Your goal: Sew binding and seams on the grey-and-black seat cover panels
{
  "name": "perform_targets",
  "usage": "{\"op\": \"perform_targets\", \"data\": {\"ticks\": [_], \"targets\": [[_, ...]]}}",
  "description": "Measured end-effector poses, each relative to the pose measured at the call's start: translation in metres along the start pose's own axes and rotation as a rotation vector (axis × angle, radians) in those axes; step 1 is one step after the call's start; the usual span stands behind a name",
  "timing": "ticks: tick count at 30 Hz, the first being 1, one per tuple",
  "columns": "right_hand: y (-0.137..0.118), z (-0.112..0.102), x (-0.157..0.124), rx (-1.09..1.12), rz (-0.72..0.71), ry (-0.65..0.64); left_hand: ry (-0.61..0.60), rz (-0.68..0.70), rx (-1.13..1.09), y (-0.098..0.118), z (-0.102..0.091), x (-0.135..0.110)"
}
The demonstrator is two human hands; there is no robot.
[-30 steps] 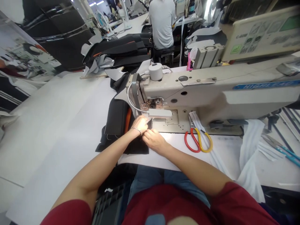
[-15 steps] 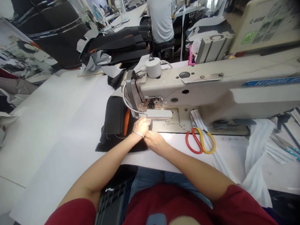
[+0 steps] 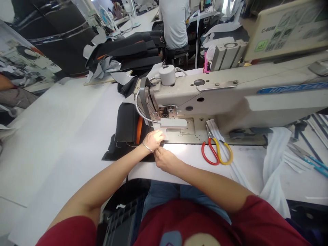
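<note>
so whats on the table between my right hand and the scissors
Nothing. In the head view, the strip of table between the right hand and the scissors is bare and brightly lit.

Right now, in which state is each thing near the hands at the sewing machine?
left hand: fingers bent, resting on the black fabric beside the needle.
right hand: curled at the fabric's near edge; grip hidden.
black fabric: lying flat, partly under the sewing machine.
machine lamp: lit.
scissors: flat on the table, blades shut.
white strips: draped over the table edge.
</note>
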State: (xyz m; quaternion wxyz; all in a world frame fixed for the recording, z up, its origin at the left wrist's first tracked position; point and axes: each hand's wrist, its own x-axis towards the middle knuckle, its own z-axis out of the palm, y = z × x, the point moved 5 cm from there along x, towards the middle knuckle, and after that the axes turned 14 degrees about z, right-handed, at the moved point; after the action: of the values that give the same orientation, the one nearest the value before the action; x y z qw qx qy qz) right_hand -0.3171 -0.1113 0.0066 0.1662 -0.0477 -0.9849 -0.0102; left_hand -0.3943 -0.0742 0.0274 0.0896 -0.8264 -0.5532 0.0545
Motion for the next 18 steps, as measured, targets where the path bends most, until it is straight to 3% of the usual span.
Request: {"op": "perform_targets", "data": {"ticks": [4,8,12,18], "targets": [[-0.008,-0.002,0.010,-0.038,0.047,-0.006,0.099,0.082,0.053,-0.006,0.003,-0.018],[-0.017,0.002,0.020,-0.035,0.120,-0.091,0.127,0.162,0.080,-0.005,0.003,-0.024],[-0.023,0.004,0.023,-0.064,0.169,-0.079,0.139,0.207,0.004,-0.003,0.001,-0.025],[-0.021,0.008,0.021,-0.062,0.170,-0.027,0.168,0.133,-0.057,-0.006,0.002,-0.026]]}}
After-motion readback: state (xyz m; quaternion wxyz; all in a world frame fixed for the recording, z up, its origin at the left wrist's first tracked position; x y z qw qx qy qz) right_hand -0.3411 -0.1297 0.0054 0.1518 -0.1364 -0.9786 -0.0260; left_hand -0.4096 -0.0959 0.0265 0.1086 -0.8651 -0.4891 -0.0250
